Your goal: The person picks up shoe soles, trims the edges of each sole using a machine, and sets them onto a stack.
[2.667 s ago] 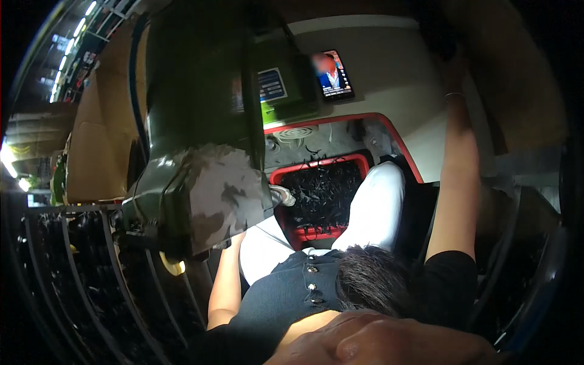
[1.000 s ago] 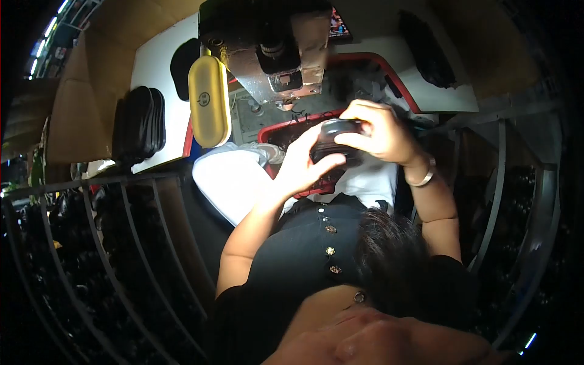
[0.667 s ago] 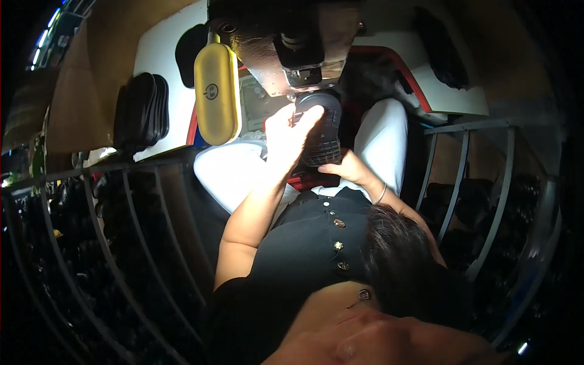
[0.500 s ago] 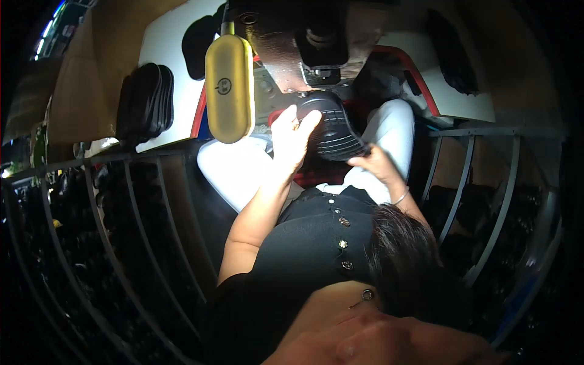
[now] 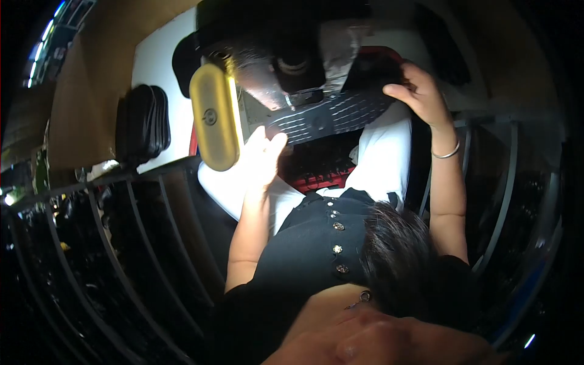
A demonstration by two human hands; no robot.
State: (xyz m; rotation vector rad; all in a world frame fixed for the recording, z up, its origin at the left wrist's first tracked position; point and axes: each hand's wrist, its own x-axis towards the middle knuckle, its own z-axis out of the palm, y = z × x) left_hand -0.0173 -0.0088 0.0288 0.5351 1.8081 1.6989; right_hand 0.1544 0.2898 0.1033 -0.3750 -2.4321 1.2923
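A long black ribbed piece, which looks like a shoe sole [image 5: 319,118], is stretched crosswise above my lap, just below the head of a machine [image 5: 292,67]. My left hand [image 5: 263,155] grips its left end, thumb raised and brightly lit. At the other end, my right hand [image 5: 423,94] holds on with the thumb on the near side; its fingertips are partly hidden behind the piece. Rows of pale, shiny lines run along the sole's visible face.
Left of the machine hangs a yellow oval lamp [image 5: 214,118], close to my left hand. A stack of black sole-shaped pieces [image 5: 145,121] stands on the white side table [image 5: 173,73]. Something red [image 5: 316,181] lies low between my knees. Metal-barred racks [image 5: 140,213] flank me.
The sole has gone from a bent, upright pose to lying lengthwise across the machine front. My right hand has moved up and outward; my left hand has shifted slightly left and down.
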